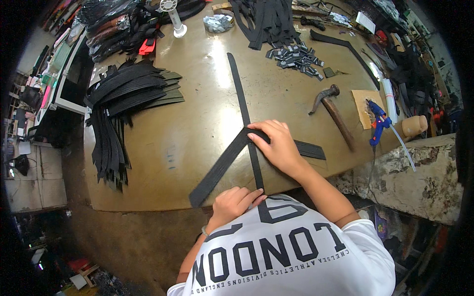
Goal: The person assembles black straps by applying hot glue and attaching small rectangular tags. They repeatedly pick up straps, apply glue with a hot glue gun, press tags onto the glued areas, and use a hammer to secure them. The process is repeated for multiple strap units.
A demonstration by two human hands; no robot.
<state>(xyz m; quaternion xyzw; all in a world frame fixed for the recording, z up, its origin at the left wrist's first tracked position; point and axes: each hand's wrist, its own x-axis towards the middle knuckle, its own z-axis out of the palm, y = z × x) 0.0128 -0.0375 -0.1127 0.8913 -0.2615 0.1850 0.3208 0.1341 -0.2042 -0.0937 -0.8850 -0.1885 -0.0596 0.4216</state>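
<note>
A narrow black strap (238, 91) runs up the table from its near edge. Across it lies a wider black strap (217, 170), bent where the two meet, with one arm reaching toward the near left and the other to the right. At that crossing my right hand (277, 148) is closed on the wider strap, thumb and fingers pinching it; its fingers partly cover the join. My left hand (232, 204), by the table's near edge, pinches the lower end of the narrow strap between thumb and fingers.
A claw hammer (338, 118) and a blue glue gun (379, 123) lie at the right. Dark metal clips (295, 59) are heaped at the back, below hanging black straps (264, 22). Stacked black straps (121, 93) overhang the left side. A white spool (174, 19) stands behind.
</note>
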